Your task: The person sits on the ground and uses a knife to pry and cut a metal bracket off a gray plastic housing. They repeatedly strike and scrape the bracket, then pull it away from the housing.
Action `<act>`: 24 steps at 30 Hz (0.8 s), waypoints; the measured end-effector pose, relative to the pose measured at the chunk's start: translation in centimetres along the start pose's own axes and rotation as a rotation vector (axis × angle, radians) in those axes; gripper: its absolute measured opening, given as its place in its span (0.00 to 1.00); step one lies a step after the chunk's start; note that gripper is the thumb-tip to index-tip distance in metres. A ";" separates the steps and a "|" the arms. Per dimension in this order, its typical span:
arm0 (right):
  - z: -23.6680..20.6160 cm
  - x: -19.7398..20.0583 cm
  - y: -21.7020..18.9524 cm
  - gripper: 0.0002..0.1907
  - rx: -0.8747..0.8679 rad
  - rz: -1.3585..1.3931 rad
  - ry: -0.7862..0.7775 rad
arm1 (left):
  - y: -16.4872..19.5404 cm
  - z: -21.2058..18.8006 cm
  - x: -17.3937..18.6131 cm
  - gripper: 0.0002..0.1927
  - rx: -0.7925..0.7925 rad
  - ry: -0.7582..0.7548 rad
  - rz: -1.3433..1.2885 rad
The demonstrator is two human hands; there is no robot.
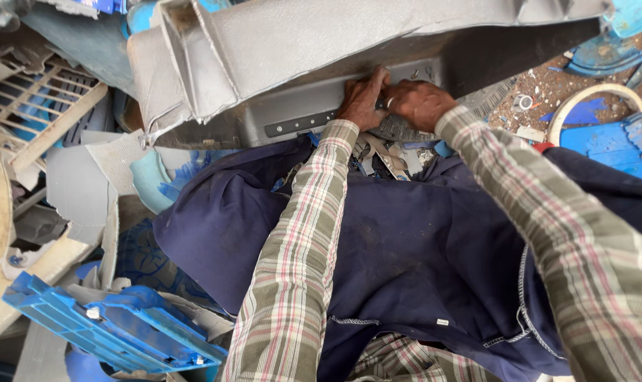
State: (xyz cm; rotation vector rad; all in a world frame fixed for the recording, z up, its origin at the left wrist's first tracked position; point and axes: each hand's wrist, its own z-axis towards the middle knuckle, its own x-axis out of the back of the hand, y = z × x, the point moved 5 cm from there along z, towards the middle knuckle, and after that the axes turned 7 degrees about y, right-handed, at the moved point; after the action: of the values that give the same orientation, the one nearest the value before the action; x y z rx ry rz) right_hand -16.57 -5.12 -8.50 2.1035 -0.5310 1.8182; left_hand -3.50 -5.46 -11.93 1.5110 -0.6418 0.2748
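Observation:
A large grey plastic panel [321, 49] with ribs and a flat lower strip lies across the top of the head view, resting over my lap. Both hands are on its lower edge, close together. My left hand [362, 99] presses its fingers against the strip. My right hand [419, 102] is closed just beside it, gripping something small and pale between the fingers; what it is stays hidden. Plaid sleeves cover both arms. A dark blue cloth [406, 240] covers my lap.
Broken plastic scrap surrounds me: a blue grille piece [116, 325] at lower left, a beige slatted frame [45, 106] at upper left, blue fragments [611, 141] and a white ring [590, 99] on dirt ground at right.

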 end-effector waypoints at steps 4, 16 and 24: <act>0.1 1.3 0.1 0.16 0.043 0.010 0.098 | 0.1 0.2 0.0 0.40 -0.037 0.035 0.026; -3.1 0.6 -1.1 0.09 -0.665 0.519 0.536 | 0.2 0.1 -0.2 0.38 -0.065 0.046 -0.009; -3.1 1.4 -3.6 0.05 -0.856 0.513 0.810 | -0.1 0.0 -0.3 0.35 -0.057 0.048 -0.020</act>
State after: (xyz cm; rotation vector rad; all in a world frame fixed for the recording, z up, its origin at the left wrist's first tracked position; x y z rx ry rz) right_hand -17.42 -0.57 -6.62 0.6307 -1.3531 1.9528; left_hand -3.74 -5.41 -12.17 1.4512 -0.5908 0.2745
